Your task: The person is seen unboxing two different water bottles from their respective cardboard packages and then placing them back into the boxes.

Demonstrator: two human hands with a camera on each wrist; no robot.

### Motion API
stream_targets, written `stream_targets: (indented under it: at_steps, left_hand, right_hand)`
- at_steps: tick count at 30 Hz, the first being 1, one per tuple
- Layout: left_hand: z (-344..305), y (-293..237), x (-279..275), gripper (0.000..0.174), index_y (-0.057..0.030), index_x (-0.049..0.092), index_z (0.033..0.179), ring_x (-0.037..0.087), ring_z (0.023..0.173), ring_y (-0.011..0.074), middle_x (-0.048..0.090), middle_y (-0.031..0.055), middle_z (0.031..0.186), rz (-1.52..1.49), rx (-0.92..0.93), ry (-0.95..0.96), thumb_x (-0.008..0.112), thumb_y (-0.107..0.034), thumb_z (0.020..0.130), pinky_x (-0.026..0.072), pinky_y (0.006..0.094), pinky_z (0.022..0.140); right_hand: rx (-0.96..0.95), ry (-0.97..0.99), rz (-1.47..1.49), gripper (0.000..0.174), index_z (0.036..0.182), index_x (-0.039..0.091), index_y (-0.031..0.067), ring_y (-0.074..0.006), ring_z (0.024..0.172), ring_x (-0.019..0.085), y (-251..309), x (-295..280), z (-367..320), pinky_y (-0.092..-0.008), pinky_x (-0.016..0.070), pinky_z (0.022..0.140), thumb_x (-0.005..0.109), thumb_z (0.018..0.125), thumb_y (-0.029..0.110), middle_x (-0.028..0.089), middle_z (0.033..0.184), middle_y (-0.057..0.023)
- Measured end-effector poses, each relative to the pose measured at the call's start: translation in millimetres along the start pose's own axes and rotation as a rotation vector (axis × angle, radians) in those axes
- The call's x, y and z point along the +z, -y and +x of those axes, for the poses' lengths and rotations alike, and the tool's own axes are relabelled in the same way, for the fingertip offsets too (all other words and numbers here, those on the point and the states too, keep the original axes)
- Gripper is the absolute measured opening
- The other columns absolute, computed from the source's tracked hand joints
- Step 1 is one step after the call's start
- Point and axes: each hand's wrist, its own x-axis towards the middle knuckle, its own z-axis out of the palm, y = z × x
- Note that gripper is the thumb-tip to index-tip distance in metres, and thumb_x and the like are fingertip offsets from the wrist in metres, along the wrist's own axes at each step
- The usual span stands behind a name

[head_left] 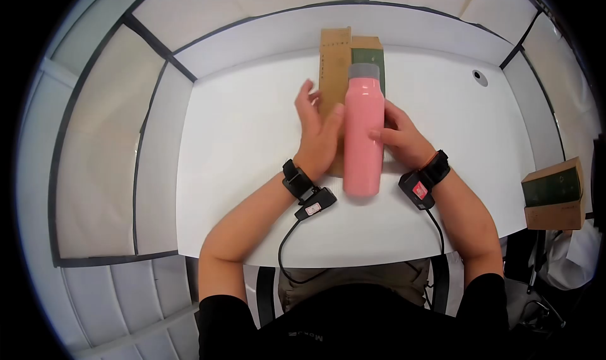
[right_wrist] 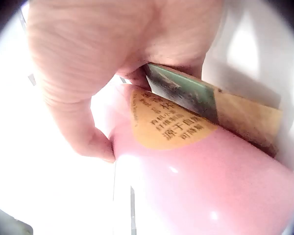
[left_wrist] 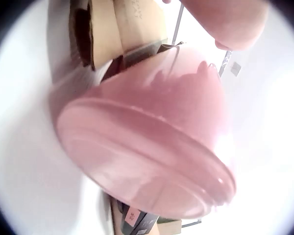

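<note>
Pink and glossy, the bottle [head_left: 364,136] lies lengthwise at the middle of the white table [head_left: 240,145], its grey cap [head_left: 364,71] pointing away from the person, over a long brown-and-green carton [head_left: 334,57]; whether it rests on that carton or is held just above it I cannot tell. In the head view the left hand [head_left: 319,133] stands on edge at the bottle's left, fingers straight and slightly spread, palm pressed flat against the bottle's side and gripping nothing. At the bottle's right the right hand [head_left: 404,139] wraps it, thumb [head_left: 379,133] laid across the top of the body and the other fingers tucked down the far side. Far to the right, past the table's edge, sits a second carton [head_left: 555,193], well apart from both hands. The left wrist view gives what the head view lacks: the bottle's round base [left_wrist: 147,147] close up, smooth and ringed by a raised rim, with the carton behind it. Only the right wrist view shows an oval orange label [right_wrist: 166,122] with dark printed characters on the bottle's body, the thumb pressing just beside it and the carton's green face close behind the bottle
</note>
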Motion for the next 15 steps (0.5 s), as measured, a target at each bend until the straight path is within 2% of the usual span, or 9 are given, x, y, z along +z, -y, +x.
stream_targets:
  at_steps: [3, 5, 7, 10, 13, 15]
  left_hand:
    - [6, 0, -3, 0.082, 0.0035, -0.003, 0.155, 0.036, 0.139, 0.0324, 0.024, 0.0267, 0.153, 0.08, -0.079, -0.048, 0.053, -0.026, 0.102, 0.0337, 0.0418, 0.115]
    - [6, 2, -3, 0.082, 0.0048, 0.004, 0.155, 0.037, 0.14, 0.0353, 0.026, 0.0288, 0.151, 0.027, -0.095, -0.03, 0.057, -0.026, 0.101, 0.0351, 0.0421, 0.114]
    - [10, 11, -7, 0.086, 0.0065, 0.008, 0.154, 0.04, 0.138, 0.036, 0.027, 0.0303, 0.151, 0.12, -0.116, -0.026, 0.063, -0.031, 0.098, 0.0373, 0.0425, 0.113]
    - [12, 14, -11, 0.095, 0.0083, 0.011, 0.153, 0.044, 0.135, 0.0356, 0.032, 0.0305, 0.148, 0.154, -0.184, 0.014, 0.07, -0.037, 0.093, 0.0391, 0.0432, 0.111]
    - [14, 16, -12, 0.101, 0.0092, 0.014, 0.151, 0.048, 0.132, 0.0332, 0.038, 0.0286, 0.145, 0.255, -0.169, 0.027, 0.076, -0.039, 0.089, 0.0418, 0.0424, 0.109]
    - [13, 13, -10, 0.096, 0.003, 0.012, 0.153, 0.055, 0.124, 0.0293, 0.041, 0.0252, 0.142, 0.239, -0.13, 0.046, 0.075, -0.034, 0.091, 0.0485, 0.0392, 0.102]
  right_hand:
    - [0.013, 0.062, 0.156, 0.082, 0.152, 0.034, 0.0017, -0.0217, 0.133, 0.048, 1, 8, -2, -0.038, 0.0374, 0.114, 0.075, 0.082, 0.013, 0.05, 0.143, -0.0098]
    - [0.068, 0.076, 0.253, 0.085, 0.153, 0.033, 0.0017, -0.023, 0.136, 0.046, 5, 8, -6, -0.0388, 0.0356, 0.115, 0.075, 0.079, 0.008, 0.048, 0.145, -0.0103]
    - [0.088, 0.074, 0.276, 0.084, 0.152, 0.034, 0.0013, -0.0235, 0.134, 0.048, 4, 6, -6, -0.039, 0.0363, 0.115, 0.074, 0.078, 0.008, 0.05, 0.143, -0.0102]
    - [0.086, 0.096, 0.29, 0.077, 0.148, 0.039, 0.0012, -0.023, 0.13, 0.051, -2, -3, -5, -0.0387, 0.0389, 0.112, 0.073, 0.08, 0.012, 0.053, 0.138, -0.0095]
    - [0.072, 0.123, 0.37, 0.068, 0.143, 0.043, 0.0017, -0.022, 0.125, 0.054, -9, -8, -2, -0.0381, 0.0413, 0.109, 0.071, 0.083, 0.02, 0.057, 0.133, -0.0085]
    - [0.073, 0.099, 0.325, 0.064, 0.141, 0.046, 0.0024, -0.0215, 0.122, 0.056, -5, -5, -5, -0.0381, 0.043, 0.107, 0.07, 0.085, 0.023, 0.058, 0.131, -0.0081]
